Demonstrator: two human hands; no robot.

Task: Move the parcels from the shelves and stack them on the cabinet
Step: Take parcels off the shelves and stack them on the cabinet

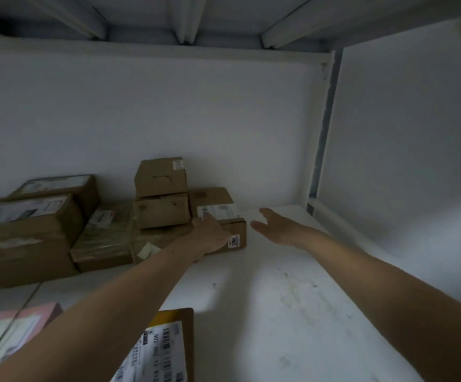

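A flat brown parcel (236,236) with a white label and a "1203" sticker lies on the white shelf (279,285) against the back wall. My left hand (210,232) rests on its near left top, fingers reaching over the label. My right hand (275,226) hovers open just right of the parcel, apart from it, with fingers straight. Two small cartons (162,193) stand stacked just left of that parcel. More brown parcels (25,232) are piled at the far left.
A tape-wrapped parcel (104,238) lies between the piles. On a lower level near me sit a labelled brown parcel (166,346) and a pink one (17,323). A metal upright (323,128) bounds the shelf at right, and the shelf above hangs low overhead.
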